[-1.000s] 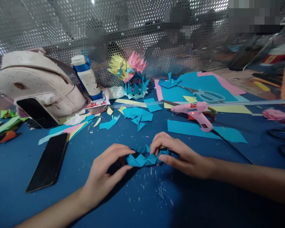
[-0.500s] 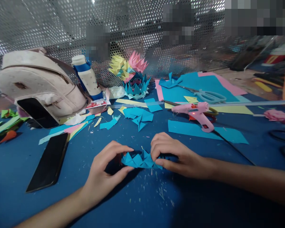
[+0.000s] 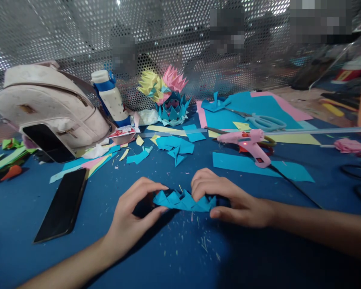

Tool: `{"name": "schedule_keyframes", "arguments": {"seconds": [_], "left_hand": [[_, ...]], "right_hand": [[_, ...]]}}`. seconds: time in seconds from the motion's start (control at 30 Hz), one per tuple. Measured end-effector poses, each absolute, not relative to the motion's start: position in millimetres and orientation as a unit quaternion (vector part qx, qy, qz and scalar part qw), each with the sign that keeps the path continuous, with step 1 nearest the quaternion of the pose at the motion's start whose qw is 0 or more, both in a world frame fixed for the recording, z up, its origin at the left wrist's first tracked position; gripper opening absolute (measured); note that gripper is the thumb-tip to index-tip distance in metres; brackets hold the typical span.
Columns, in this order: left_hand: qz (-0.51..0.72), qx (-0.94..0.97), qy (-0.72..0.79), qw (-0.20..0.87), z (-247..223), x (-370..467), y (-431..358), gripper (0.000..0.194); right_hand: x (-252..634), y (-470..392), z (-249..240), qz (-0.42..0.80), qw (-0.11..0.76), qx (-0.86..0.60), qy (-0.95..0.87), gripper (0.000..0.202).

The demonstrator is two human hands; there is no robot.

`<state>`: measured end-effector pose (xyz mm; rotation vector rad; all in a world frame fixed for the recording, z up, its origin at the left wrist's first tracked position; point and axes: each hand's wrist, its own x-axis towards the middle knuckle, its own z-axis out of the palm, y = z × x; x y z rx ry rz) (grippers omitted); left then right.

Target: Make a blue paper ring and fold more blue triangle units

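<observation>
Blue zigzag-folded paper band (image 3: 188, 202), points upward, sits at the counter (image 3: 123, 265) between the left hand (image 3: 129, 212) and the right hand (image 3: 233, 196), probably held at both ends to keep its folds aligned. Its left end lies pinched in the left grip, between thumb and fingers, while right fingers curl over its top near the other end; whether that thumb presses it, I cannot tell. Beyond, a pink hot-glue gun (image 3: 239, 137) overlaps a blue paper strip (image 3: 291, 169), perhaps parked for right-handed reach.
</observation>
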<state>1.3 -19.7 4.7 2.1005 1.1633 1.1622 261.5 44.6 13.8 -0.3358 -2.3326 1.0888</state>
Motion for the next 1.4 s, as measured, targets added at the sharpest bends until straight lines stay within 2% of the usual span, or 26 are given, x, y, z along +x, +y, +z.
{"name": "schedule_keyframes", "arguments": {"seconds": [0.2,0.37,0.6,0.77,0.93,1.07,1.2,1.33,1.4], "left_hand": [[0.435,0.734,0.445,0.273,4,-1,-18,0.015],[0.439,0.715,0.453,0.302,4,-2,-19,0.023],[0.435,0.695,0.465,0.333,4,1,-17,0.024],[0.417,0.692,0.473,0.351,4,2,-16,0.023],[0.387,0.697,0.478,0.368,1,3,-14,0.021],[0.37,0.716,0.485,0.34,-1,3,-12,0.019],[0.37,0.744,0.479,0.285,1,2,-14,0.023],[0.284,0.854,0.383,0.208,6,0,-19,0.032],[0.24,0.891,0.331,0.199,7,-1,-20,0.026]], "right_hand": [[262,44,12,0.426,0.288,-0.166,-0.841,0.041],[260,45,10,0.428,0.297,-0.199,-0.83,0.03],[257,45,6,0.396,0.302,-0.244,-0.832,0.015],[258,44,9,0.304,0.31,-0.153,-0.888,0.028],[259,38,13,0.215,0.251,-0.026,-0.943,0.03],[257,33,7,0.15,0.236,-0.029,-0.96,0.023],[256,34,3,0.152,0.228,-0.057,-0.96,0.019],[258,39,5,0.17,0.217,-0.063,-0.959,0.014],[258,41,6,0.177,0.208,-0.053,-0.961,0.018]]}}
